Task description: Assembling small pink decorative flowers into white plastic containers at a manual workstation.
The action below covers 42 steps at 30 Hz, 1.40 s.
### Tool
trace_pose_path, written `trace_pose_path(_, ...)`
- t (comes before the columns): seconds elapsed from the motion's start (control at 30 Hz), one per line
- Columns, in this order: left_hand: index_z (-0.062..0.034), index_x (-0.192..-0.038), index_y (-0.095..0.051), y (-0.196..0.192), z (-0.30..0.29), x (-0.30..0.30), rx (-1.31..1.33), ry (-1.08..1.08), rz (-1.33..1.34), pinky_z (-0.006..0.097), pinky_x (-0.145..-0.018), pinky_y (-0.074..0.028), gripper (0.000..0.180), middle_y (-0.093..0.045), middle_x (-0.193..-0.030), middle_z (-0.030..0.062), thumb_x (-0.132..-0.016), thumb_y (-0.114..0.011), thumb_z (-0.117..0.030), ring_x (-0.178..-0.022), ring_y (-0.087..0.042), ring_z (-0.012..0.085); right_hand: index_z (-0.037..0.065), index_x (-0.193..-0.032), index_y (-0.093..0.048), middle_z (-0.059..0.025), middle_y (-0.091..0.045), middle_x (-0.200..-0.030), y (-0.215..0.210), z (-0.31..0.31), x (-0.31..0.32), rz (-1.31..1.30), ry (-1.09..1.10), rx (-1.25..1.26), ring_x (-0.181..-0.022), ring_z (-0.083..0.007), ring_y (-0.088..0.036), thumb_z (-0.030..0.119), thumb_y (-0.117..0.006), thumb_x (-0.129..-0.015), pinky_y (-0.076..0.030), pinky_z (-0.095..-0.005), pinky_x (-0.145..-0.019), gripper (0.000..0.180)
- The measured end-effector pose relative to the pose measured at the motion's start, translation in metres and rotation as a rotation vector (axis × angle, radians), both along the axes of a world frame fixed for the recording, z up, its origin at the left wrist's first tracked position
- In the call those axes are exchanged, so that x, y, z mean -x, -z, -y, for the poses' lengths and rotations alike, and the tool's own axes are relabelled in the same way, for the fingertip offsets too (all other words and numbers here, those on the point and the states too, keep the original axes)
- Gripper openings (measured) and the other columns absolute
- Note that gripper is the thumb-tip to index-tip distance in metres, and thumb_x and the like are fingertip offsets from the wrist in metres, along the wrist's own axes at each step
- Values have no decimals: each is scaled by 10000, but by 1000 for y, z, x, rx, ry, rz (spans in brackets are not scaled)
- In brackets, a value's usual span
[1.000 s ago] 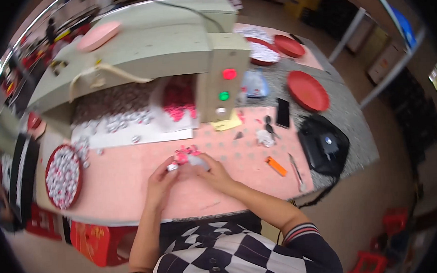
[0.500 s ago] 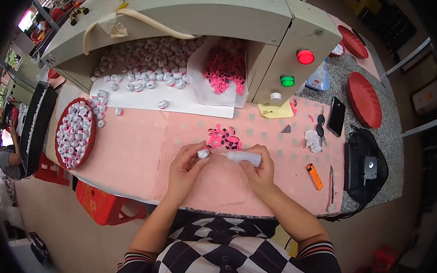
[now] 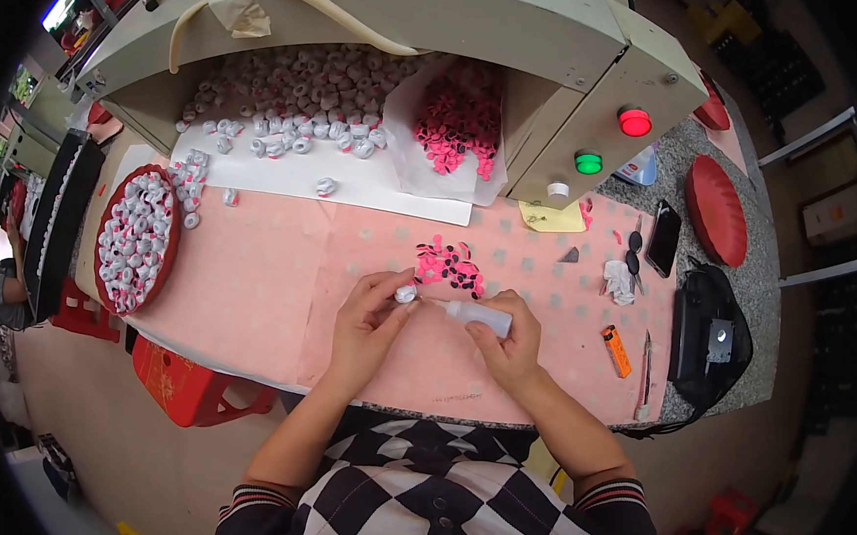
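Note:
My left hand pinches a small white ring-shaped part between thumb and fingers. My right hand holds a small white squeeze bottle, its thin nozzle pointed left at the part. Both hands hover over the pink mat. Just beyond them lies a small heap of pink and black caps.
A red round tray full of white parts sits at the left. More white parts and pink caps lie under a beige machine with red and green buttons. An orange lighter, a phone and a black bag lie right.
The view has swung and drawn closer to the bench. My hands stay together over the mat, the bottle's nozzle still meeting the white part.

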State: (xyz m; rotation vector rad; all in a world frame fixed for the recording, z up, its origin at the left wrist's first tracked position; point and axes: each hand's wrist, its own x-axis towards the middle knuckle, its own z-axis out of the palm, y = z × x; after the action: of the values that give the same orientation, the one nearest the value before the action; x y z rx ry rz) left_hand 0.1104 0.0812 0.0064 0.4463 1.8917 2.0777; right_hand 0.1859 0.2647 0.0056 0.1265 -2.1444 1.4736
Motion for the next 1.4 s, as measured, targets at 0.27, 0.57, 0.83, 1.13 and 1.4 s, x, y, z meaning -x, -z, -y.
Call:
trace_pose_path(0.27,-33,-1262,-545,-1,2,1,58,42,17,258,-901,-484,414,-462,-1191,54,-865,-559,86,-1073,-554,146,7,-970,-533,-93,-564,-834,0,-2,0,24,-10,2,-711,-180,-508,161,-679,-846,-421,-296,-636,245)
trace_pose_path(0.57,-34,-1271,-541,-1,0,0,89,45,-4,246,-894,-481,419,-471,-1176,53,-868,-557,81,-1063,-550,131,19,-945,-514,-99,-589,-834,-1,-1,2,15,-36,-3,-704,-170,-507,162,-669,-852,-419,-292,-631,231)
trace_pose_path(0.83,-27,-1283,-527,2,0,1,78,48,10,242,-881,-483,432,-474,-1174,59,-867,-557,84,-1038,-556,126,20,-938,-512,-91,-586,-811,1,-3,1,22,-72,6,-676,-162,-493,146,-668,-851,-407,-280,-603,218)
trace_pose_path(1.13,-17,-1282,-521,2,0,2,84,65,1,261,-895,-483,420,-481,-1184,65,-873,-565,66,-1043,-559,138,23,-932,-518,-87,-572,-798,1,-2,2,0,-7,3,-666,-158,-485,134,-669,-849,-400,-280,-590,205)
trace_pose_path(1.4,10,-1273,-507,-2,-1,2,-2,94,121,273,-910,-476,409,-560,-1215,95,-872,-573,58,-1065,-572,147,27,-930,-542,-108,-591,-790,2,-4,3,-32,-40,15,-649,-186,-552,117,-728,-795,-437,-279,-571,246)
